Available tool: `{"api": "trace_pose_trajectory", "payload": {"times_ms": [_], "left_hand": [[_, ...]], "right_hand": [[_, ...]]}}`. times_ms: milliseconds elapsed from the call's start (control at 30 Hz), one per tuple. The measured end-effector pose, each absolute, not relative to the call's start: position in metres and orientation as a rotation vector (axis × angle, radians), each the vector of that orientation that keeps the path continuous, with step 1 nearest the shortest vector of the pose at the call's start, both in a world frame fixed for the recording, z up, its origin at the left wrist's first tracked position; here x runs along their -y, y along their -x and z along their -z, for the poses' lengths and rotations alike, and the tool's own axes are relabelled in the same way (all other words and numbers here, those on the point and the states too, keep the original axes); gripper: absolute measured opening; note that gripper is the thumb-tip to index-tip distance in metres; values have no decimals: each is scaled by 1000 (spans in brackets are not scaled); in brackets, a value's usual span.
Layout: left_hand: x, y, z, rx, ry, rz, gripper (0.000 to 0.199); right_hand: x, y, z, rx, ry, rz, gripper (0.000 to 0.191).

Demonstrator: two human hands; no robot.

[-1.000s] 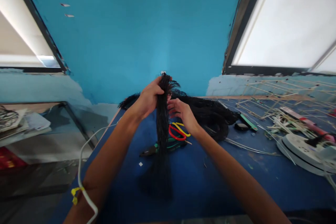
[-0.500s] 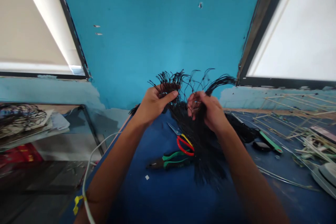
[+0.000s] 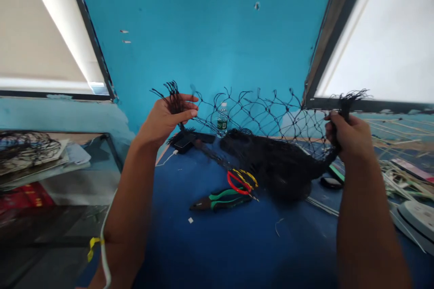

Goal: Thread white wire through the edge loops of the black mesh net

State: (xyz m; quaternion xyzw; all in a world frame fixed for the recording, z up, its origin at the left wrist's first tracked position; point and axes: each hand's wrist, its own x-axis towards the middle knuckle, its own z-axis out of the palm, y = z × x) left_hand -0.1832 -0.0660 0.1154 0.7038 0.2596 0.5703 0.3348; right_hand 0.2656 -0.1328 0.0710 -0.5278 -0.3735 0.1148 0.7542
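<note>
From the head view, the left hand (image 3: pixel 164 119) is holding a bunch of the black net (image 3: pixel 271 158) in the crook behind the thumb, loose ends poking up past the knuckles, while thumb tip and forefinger tip are standing slightly apart. And over on the other side, the right hand (image 3: pixel 352 137) is closing its fingers round another gathered bunch, frayed ends fanning out above the thumb!

Between them the net's upper edge is hanging open in a row of knotted meshes, sagging a little against the blue wall (image 3: pixel 190 45), with a clear bottle (image 3: pixel 222 123) showing behind it. The rest of the net is lying heaped on the blue table (image 3: pixel 217 248), piling up nearer the right hand. Red-and-yellow scissors (image 3: pixel 234 185) are resting just left of the heap, and green-handled pliers (image 3: pixel 217 201) are lying just in front of them, neither one being held.

The step in hand is looking like the opening-out of the gathered edge; the next move is probably calling for steady tension from both hands, with enough slack in the heap that no mesh is snagging on those scissors
</note>
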Motion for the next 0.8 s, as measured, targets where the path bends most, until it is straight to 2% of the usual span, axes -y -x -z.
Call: {"api": "trace_pose_trajectory", "payload": {"times_ms": [533, 800], "left_hand": [[114, 149, -119, -497, -1973, -1143, 31], [112, 137, -115, -528, -1942, -1152, 29]], "right_hand": [[137, -245, -78, 920, 1150, -317, 16], [140, -226, -84, 960, 1046, -438, 20]]}}
